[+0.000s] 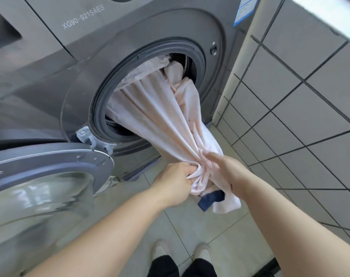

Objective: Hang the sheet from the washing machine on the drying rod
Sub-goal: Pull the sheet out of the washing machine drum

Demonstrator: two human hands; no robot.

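A pale pink sheet stretches out of the round drum opening of a grey front-loading washing machine, part of it still inside the drum. My left hand grips a bunched fold of the sheet below the opening. My right hand holds the same bunch from the right, fingers curled into the cloth. A dark blue patch shows on the end of the sheet that hangs under my hands. No drying rod is in view.
The machine's door stands swung open at lower left, close to my left forearm. A grey tiled wall runs along the right. Pale floor tiles lie below, with my feet at the bottom.
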